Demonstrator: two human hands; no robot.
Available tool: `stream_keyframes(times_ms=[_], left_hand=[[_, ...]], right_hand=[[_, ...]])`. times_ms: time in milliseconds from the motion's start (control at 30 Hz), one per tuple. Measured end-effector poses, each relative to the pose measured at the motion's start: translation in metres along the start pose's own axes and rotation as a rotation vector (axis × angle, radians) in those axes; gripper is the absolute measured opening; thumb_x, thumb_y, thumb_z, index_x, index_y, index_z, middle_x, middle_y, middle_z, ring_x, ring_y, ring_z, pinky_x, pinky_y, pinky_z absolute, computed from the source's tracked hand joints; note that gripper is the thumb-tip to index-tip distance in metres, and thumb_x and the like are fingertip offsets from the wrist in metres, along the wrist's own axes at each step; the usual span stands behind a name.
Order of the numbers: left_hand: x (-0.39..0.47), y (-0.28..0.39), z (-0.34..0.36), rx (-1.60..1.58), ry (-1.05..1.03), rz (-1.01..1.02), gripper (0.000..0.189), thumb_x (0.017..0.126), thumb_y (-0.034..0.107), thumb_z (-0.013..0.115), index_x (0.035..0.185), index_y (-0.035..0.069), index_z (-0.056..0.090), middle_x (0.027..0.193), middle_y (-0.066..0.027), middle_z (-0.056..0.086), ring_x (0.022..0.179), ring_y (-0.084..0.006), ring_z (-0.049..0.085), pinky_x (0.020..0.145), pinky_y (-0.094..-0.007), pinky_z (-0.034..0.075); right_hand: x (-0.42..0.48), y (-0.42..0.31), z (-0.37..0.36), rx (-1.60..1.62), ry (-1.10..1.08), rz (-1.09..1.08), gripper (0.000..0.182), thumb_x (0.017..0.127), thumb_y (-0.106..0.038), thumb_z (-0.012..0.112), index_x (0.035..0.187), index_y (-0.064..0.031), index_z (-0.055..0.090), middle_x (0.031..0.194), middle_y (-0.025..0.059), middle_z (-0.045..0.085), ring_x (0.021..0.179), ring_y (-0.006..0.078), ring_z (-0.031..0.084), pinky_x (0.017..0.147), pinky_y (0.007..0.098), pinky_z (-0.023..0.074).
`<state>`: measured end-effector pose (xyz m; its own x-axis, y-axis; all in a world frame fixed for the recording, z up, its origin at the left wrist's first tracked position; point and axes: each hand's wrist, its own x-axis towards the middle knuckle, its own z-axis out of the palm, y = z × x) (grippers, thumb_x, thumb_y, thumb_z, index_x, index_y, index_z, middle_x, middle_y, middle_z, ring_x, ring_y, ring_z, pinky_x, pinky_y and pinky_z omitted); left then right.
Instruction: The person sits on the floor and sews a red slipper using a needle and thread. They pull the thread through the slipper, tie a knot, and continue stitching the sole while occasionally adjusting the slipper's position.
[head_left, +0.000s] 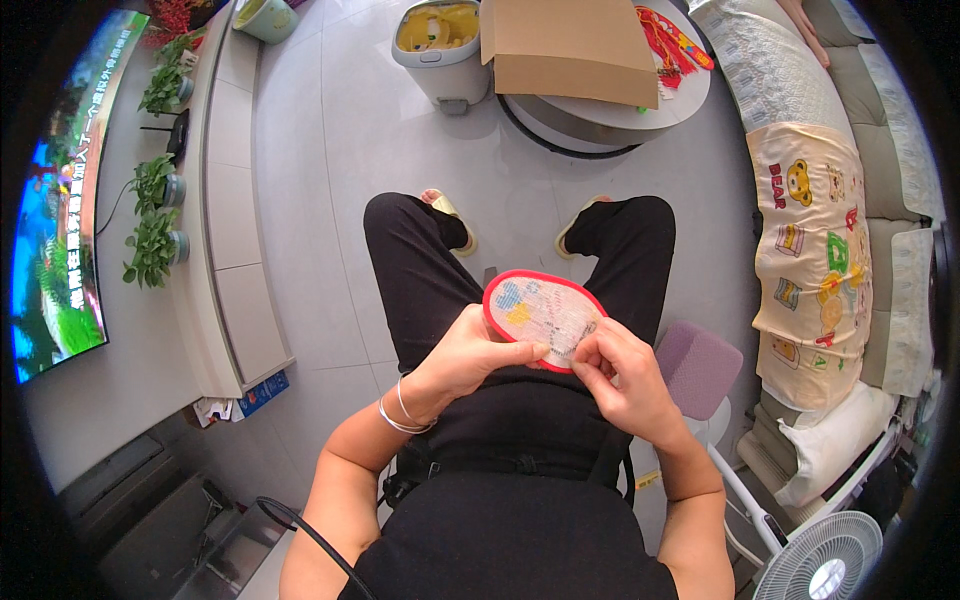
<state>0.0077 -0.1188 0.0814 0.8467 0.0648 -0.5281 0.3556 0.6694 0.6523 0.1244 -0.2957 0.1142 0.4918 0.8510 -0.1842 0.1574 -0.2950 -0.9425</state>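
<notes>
An oval piece of pale woven fabric with a red bound edge (541, 319) is held up above my lap, near its middle. Blue and yellow shapes and small dark marks show on its face. My left hand (480, 349) grips its lower left side, thumb across the front and fingers behind. At the lower right edge, the thumb and bent fingers of my right hand (616, 375) pinch the fabric near the red binding. What the hidden fingers touch behind the piece cannot be seen.
Ahead stand a bin (442, 64) and a round table (690, 94) bearing a cardboard box (574, 64) and red tasselled items. A cabinet (234, 202) with potted plants lies left. Right are a covered sofa (810, 255), a purple cushion (697, 369) and a fan (821, 562).
</notes>
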Motion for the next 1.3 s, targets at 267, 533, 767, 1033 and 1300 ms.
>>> stream_keyframes(times_ms=[267, 533, 767, 1033, 1300], left_hand=[[-0.0024, 0.0043, 0.0017, -0.007, -0.008, -0.001, 0.033, 0.08, 0.004, 0.072, 0.111, -0.004, 0.062, 0.104, -0.0112, 0.067, 0.093, -0.0157, 0.064, 0.084, -0.0295, 0.052], [-0.0055, 0.0065, 0.0023, 0.085, 0.005, 0.016, 0.03, 0.08, 0.002, 0.069, 0.109, -0.004, 0.062, 0.102, -0.0098, 0.067, 0.09, -0.0138, 0.064, 0.081, -0.0283, 0.053], [-0.0056, 0.0056, 0.0043, 0.099, 0.016, 0.021, 0.028, 0.081, 0.001, 0.068, 0.108, -0.004, 0.062, 0.1, -0.0096, 0.067, 0.089, -0.0133, 0.064, 0.08, -0.0282, 0.054], [-0.0031, 0.0072, 0.0016, 0.08, -0.001, 0.004, 0.028, 0.082, 0.003, 0.068, 0.108, -0.006, 0.061, 0.1, -0.0106, 0.067, 0.088, -0.0139, 0.064, 0.079, -0.0279, 0.054], [-0.0037, -0.0014, 0.0015, -0.017, 0.014, -0.038, 0.03, 0.082, 0.003, 0.069, 0.11, -0.005, 0.06, 0.101, -0.0111, 0.066, 0.089, -0.0149, 0.064, 0.077, -0.0274, 0.055]], right_hand=[[-0.0005, -0.0007, -0.0035, 0.026, -0.042, 0.013, 0.01, 0.078, 0.006, 0.063, 0.08, 0.0013, 0.054, 0.077, 0.0047, 0.047, 0.061, 0.0108, 0.049, 0.054, 0.0238, 0.0401], [-0.0006, 0.0008, 0.0023, 0.001, -0.001, -0.009, 0.011, 0.078, 0.007, 0.063, 0.079, 0.0015, 0.054, 0.075, 0.0044, 0.047, 0.059, 0.0098, 0.048, 0.052, 0.0233, 0.0387], [0.0003, 0.0031, 0.0058, -0.006, 0.014, -0.007, 0.011, 0.077, 0.008, 0.062, 0.078, 0.0011, 0.054, 0.076, 0.0039, 0.047, 0.059, 0.0088, 0.048, 0.052, 0.0224, 0.038], [0.0009, 0.0018, 0.0047, 0.026, 0.018, 0.016, 0.011, 0.077, 0.008, 0.062, 0.078, 0.0006, 0.055, 0.076, 0.0035, 0.047, 0.059, 0.0086, 0.047, 0.053, 0.0222, 0.0379], [0.0013, 0.0039, 0.0054, 0.084, 0.019, 0.031, 0.011, 0.077, 0.008, 0.062, 0.078, 0.0004, 0.054, 0.077, 0.0034, 0.048, 0.059, 0.0081, 0.047, 0.053, 0.0219, 0.0378]])
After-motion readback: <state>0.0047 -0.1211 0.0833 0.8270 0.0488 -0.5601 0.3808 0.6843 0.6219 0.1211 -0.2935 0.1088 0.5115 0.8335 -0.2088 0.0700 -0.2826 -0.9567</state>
